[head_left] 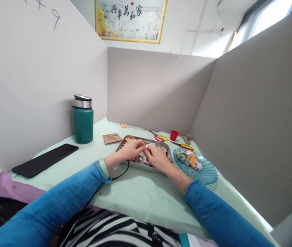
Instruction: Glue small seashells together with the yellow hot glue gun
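The metal tray (148,167) lies directly beneath the grip, its front edge nearer the person than the fingertips and its far edge beyond them. The left hand (133,148) reaches over it from the left and the right hand (158,157) from the right, so that their fingertips come together above the small mixed pieces (143,160) inside. On each hand the thumb and fingers are drawn in close, as in a pinch; what they hold between them (if anything) is too small and covered to tell.

Just right of the grip, near the right wrist, sits a blue glass plate (211,174) bearing a cluster of colourful ornaments (191,160). Beyond the grip and to its right are one pair of scissors (163,138), a red cup (174,134) and a second pair of scissors (185,146). Left of the grip, just beside the tray, lies a brown card (111,138); farther left stand a green flask (83,125) and, nearer the person, a flat black object (45,160) (lying on the pale green cover (135,192)).
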`<state>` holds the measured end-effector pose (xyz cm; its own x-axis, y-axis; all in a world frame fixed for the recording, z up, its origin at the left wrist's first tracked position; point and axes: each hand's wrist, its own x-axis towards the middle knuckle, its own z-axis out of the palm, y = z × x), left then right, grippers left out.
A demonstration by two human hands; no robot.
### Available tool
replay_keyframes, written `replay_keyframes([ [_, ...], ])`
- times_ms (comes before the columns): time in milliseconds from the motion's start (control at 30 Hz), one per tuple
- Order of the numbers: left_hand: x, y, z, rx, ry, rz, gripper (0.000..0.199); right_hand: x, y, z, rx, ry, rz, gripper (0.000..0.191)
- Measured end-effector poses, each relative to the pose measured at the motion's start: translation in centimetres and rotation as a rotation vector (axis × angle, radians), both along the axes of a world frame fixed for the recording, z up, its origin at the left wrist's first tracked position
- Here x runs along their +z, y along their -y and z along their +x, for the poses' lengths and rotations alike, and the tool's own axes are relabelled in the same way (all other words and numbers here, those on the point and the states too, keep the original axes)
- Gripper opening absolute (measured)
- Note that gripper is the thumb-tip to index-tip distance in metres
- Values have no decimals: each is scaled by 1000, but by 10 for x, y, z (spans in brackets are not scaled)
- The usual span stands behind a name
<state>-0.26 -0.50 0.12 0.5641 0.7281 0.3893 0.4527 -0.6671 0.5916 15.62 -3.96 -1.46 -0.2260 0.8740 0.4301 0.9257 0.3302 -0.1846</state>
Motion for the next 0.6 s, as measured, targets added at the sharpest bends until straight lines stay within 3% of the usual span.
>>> replay_keyframes([
  [600,-1,0,0,11,-3,-5,26,0,0,0,19,-9,5,34],
])
